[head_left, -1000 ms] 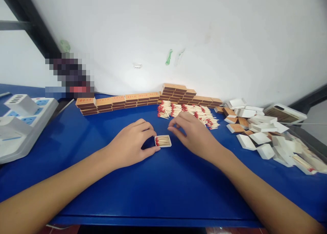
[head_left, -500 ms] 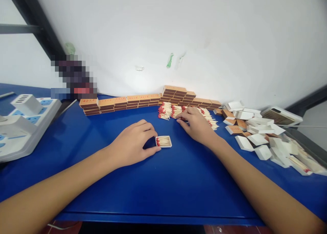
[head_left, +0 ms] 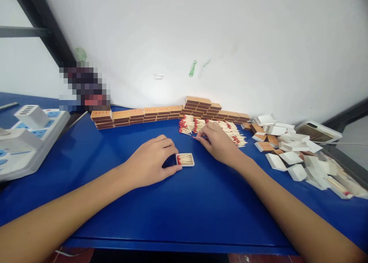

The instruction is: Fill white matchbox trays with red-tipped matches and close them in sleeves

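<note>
My left hand (head_left: 155, 158) holds the left end of a small white matchbox tray (head_left: 193, 160) between thumb and fingers. The tray lies on the blue table, with red-headed matches (head_left: 185, 159) inside, heads toward that hand. My right hand (head_left: 217, 141) is at the front edge of a heap of loose matches (head_left: 186, 124), thumb and index finger pinched together. A match (head_left: 193, 137) pokes out from those fingertips, its red end to the left. The right hand hides part of the heap.
Orange-brown matchboxes (head_left: 133, 115) are stacked along the white wall. On the right lie white trays (head_left: 290, 157) and orange sleeves (head_left: 263, 147) in a jumble, near a phone-like object (head_left: 319, 131). A power strip (head_left: 54, 130) with plugs stands left.
My right hand has drawn slightly toward me off the heap, and a match now shows at its fingertips. My left hand stays on the tray. The view has shifted a little.
</note>
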`<state>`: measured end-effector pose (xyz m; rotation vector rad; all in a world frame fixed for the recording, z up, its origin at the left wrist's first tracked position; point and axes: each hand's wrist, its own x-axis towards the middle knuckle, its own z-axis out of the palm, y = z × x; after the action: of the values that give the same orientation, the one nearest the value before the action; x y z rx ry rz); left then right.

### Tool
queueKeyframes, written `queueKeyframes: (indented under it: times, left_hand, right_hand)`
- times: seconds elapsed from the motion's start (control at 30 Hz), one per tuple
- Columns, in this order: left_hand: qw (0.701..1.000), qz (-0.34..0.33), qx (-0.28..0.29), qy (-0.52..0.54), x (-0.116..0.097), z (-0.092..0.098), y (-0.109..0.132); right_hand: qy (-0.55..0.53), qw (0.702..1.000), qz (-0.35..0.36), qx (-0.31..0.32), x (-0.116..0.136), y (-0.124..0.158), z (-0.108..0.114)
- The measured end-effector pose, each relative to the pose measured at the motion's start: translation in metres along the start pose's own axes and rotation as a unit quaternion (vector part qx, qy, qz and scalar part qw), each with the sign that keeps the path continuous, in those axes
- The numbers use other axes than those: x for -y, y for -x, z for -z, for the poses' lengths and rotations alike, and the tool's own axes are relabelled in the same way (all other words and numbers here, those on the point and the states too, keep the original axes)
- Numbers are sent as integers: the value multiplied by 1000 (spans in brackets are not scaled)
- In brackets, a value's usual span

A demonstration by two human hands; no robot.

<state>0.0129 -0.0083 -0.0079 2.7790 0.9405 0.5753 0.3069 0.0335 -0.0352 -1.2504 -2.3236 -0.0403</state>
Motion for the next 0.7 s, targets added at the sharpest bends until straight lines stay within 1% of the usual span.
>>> queueKeyframes:
  times: [0.13, 0.27, 0.33, 0.4, 0.53, 0.7]
  left_hand:
    - [1000, -3, 1, -5, 1, 0, 1]
    - [1000, -1, 5, -2, 2, -1, 1]
    - [1000, -1, 2, -2, 3, -1, 1]
    - [1000, -2, 0, -4, 3, -1, 1]
    - [1000, -4, 0, -12, 3, 1, 1]
    - [1000, -4, 2, -19, 3, 1, 1]
  right_hand:
    - [-17, 1000, 13, 3, 17, 5, 8]
    - [-24, 999, 23, 37, 37, 9, 15]
    - [-27, 998, 21, 52, 42, 10, 16]
    - [-31, 997, 14, 62, 42, 12, 18]
    - [-37, 997, -10, 69, 34, 19, 23]
    - [-49, 994, -14, 92, 30, 21, 25]
